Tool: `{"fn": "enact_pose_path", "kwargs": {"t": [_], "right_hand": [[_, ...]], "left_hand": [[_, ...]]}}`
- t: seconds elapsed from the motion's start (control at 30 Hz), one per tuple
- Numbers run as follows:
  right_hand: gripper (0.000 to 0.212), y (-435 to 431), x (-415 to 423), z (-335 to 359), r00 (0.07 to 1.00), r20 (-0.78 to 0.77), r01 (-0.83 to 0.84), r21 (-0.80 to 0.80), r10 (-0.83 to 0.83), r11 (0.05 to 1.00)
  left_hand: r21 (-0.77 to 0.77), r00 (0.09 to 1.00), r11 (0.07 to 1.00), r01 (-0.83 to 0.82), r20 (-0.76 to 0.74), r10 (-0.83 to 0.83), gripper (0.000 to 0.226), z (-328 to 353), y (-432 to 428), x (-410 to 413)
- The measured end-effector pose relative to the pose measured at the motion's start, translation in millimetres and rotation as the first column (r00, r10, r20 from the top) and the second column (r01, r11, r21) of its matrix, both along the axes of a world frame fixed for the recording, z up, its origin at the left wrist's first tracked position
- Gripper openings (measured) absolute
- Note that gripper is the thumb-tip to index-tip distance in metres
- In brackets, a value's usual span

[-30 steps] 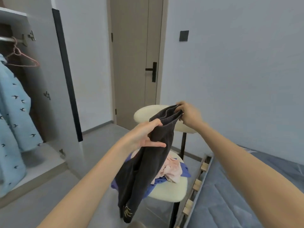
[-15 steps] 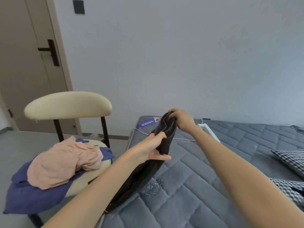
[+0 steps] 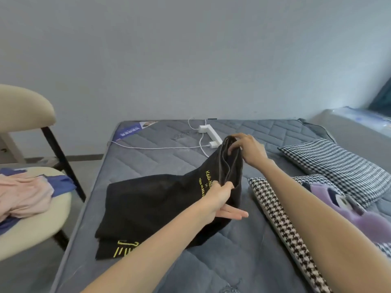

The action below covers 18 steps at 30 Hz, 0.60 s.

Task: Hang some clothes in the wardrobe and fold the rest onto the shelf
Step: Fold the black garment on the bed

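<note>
Currently left hand (image 3: 220, 197) and right hand (image 3: 250, 152) grip the black garment (image 3: 152, 204) by its bunched end; lowered carelessly, it could crease unevenly.

Black garment (image 3: 152, 204): matt soft cloth, yellow-green lettering flat on it. Mattress (image 3: 160, 157): grey quilted fabric, stitched lines, slightly fuzzy. Far pillow (image 3: 338, 166) and near pillow (image 3: 281, 220), right: black-and-white houndstooth weave, coarse-looking. Power strip (image 3: 211, 133), far side: smooth white plastic, slight sheen; cable (image 3: 158, 148) same. Chair (image 3: 23, 106), left: cream padded upholstery, matt; chair frame (image 3: 61, 159) black, matt, metal-looking. Pink garment (image 3: 23, 193): thin crumpled cloth. Blue cloth (image 3: 63, 182) under it: smoother. Purple item (image 3: 364, 216), near right: fluffy plush. Wall (image 3: 190, 60): matt paint.
</note>
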State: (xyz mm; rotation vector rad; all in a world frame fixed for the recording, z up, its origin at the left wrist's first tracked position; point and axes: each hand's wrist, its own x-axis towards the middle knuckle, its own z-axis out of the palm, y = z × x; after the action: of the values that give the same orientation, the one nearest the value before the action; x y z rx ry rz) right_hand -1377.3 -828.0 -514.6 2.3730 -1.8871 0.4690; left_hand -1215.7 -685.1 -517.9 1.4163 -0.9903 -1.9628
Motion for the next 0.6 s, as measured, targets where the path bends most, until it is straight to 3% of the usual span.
{"fn": "enact_pose_path", "kwargs": {"t": [0.17,0.4,0.6], "right_hand": [[0.047,2,8,-31,1.000,-0.022,0.002,0.056,-0.001,0.998],[0.029,-12,65,-47,0.978,-0.199,-0.044,0.107,0.064,0.993],[0.035,-19,115,-89,0.946,-0.299,-0.086,0.137,0.124,0.987]], "left_hand": [[0.012,0.997,0.999,-0.030,0.069,0.029,0.056,-36,0,12],[-0.008,0.975,0.999,-0.046,0.217,0.047,0.050,-77,-14,46],[0.039,0.930,0.992,-0.121,0.354,0.100,0.044,-125,-25,90]]}}
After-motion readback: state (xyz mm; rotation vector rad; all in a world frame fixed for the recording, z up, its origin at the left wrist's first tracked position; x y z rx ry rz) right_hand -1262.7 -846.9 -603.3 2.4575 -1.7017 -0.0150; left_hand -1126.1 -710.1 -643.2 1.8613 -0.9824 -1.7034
